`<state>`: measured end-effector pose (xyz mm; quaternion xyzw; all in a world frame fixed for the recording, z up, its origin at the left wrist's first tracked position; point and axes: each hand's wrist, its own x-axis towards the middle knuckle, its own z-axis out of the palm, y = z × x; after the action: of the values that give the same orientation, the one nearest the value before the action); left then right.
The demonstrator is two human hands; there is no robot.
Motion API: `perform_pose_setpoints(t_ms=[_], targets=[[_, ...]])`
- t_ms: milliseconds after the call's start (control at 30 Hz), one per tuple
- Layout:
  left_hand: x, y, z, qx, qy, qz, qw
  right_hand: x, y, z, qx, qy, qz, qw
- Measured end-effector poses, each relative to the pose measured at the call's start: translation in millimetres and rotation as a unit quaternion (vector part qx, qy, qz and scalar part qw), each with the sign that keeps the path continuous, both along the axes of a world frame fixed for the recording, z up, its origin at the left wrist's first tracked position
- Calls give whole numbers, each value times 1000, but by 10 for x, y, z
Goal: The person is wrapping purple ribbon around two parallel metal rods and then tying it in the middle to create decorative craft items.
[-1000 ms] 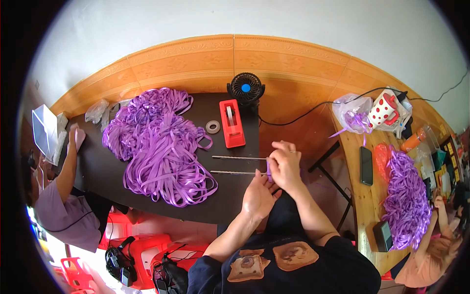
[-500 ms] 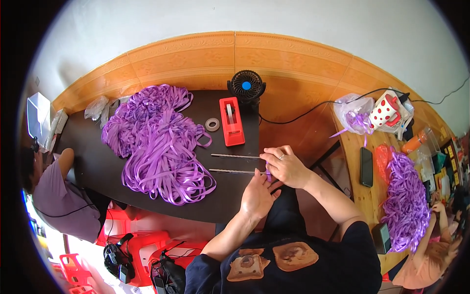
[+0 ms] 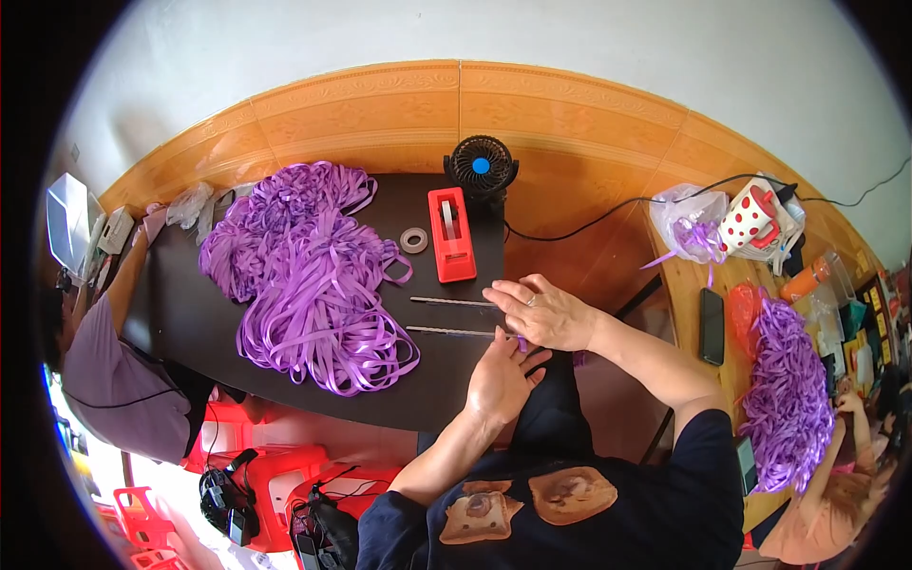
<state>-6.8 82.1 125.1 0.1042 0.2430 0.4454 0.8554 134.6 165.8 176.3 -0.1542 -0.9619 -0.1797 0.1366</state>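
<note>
Two thin metal rods, the far rod and the near rod, stick out side by side over the dark table. My left hand is at the right end of the near rod, thumb and fingers pinched on a short bit of purple ribbon. My right hand arches over the far rod's right end, fingers pressed together and bent down; its thumb and whatever it grips are hidden. A large heap of purple ribbon lies to the left of the rods.
A red tape dispenser, a tape roll and a black fan stand behind the rods. On the wooden table at right are a phone, a dotted mug and more ribbon. People sit at both sides.
My right hand has shifted slightly left and away from me, over the far rod's end. My left hand has barely moved. The person at left has stretched an arm toward the table's back.
</note>
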Motion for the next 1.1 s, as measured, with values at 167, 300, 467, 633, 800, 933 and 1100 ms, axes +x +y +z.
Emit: perform_pose_setpoints(t_ms=[167,300,467,633,800,933,1100], targets=[[11,-13,19,7,18,12,1000,-43,65,37,194,-103,74,973],[6,5,28,-3,0,4,1000,-10,112,106,162,-102,109,975],[-16,-1,-13,-6,-18,5,1000,151,21,11,80,1,55,995],[-15,-15,24,-6,-13,8,1000,296,-44,-200,36,56,4,998],[-17,-13,30,-9,-17,8,1000,391,-67,-287,-90,140,-72,983],[-22,-2,46,-2,-4,6,1000,288,-81,-212,-171,245,-110,948],[-25,5,6,5,-12,1,1000,141,40,-64,-214,112,-76,967]])
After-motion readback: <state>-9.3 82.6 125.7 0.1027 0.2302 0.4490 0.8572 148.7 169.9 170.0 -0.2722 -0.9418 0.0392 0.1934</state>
